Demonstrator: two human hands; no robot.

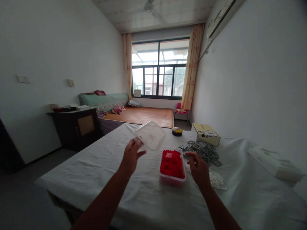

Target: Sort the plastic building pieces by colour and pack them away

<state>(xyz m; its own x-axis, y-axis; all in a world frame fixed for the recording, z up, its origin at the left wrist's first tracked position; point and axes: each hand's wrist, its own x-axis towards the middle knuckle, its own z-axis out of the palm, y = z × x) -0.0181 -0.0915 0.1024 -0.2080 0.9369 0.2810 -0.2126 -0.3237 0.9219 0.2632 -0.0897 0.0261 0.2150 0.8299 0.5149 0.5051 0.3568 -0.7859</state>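
Note:
My left hand holds a clear plastic lid by its near-left corner, lifted and tilted above the table. Below and to its right a clear box full of small red pieces stands on the white tablecloth. My right hand hovers at the box's right rim, fingers loosely curled, holding nothing. A heap of black pieces lies just beyond that hand, and white pieces lie to its right.
A yellow and white carton and a small round yellow-topped tin sit at the table's far side. A flat white box lies at the right. Beyond the table are a bed, a dark cabinet and a window.

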